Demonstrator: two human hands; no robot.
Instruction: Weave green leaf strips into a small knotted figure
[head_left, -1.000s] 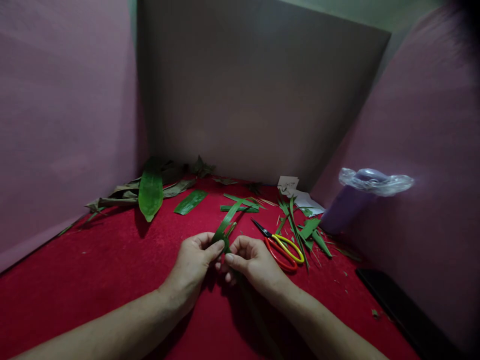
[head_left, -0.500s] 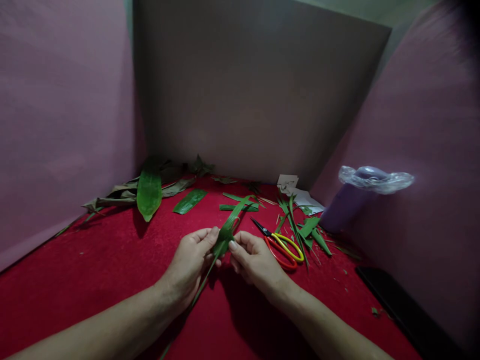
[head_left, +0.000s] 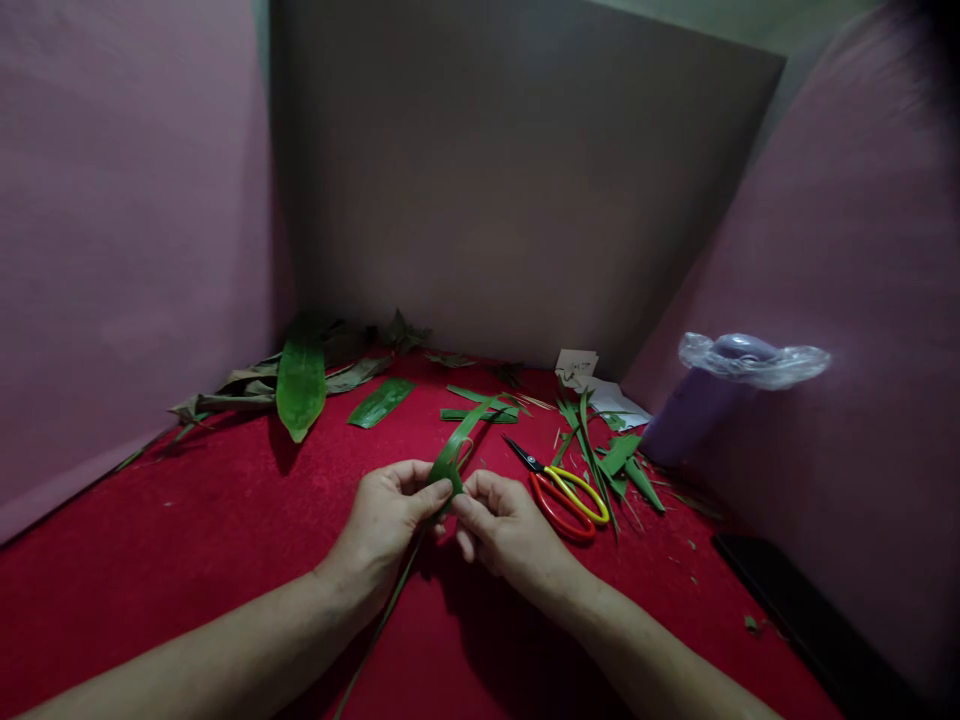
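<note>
Between my two hands is a folded green leaf strip (head_left: 448,455), its broad end pointing up and away to the right. A long thin tail (head_left: 382,625) of leaf trails from it toward the bottom of the view. My left hand (head_left: 394,515) pinches the fold, thumb on top. My right hand (head_left: 501,520) grips the fold's right edge between thumb and fingers. Part of the leaf is hidden behind the fingers. Just right of my right hand lies a pair of scissors (head_left: 568,497) with one red and one yellow handle, black blades pointing away to the left.
On the red cloth (head_left: 187,590) lie a broad leaf (head_left: 300,390), a cut leaf piece (head_left: 382,402) and leaf scraps (head_left: 622,455). White papers (head_left: 607,395) rest at the back right. A purple container (head_left: 686,415) with clear plastic stands by the right wall; a black flat object (head_left: 810,620) lies nearer.
My left thumb has slid up and right over the fold, covering more of it. The thin tail has shifted slightly right, and my right fingers have changed their hold a little.
</note>
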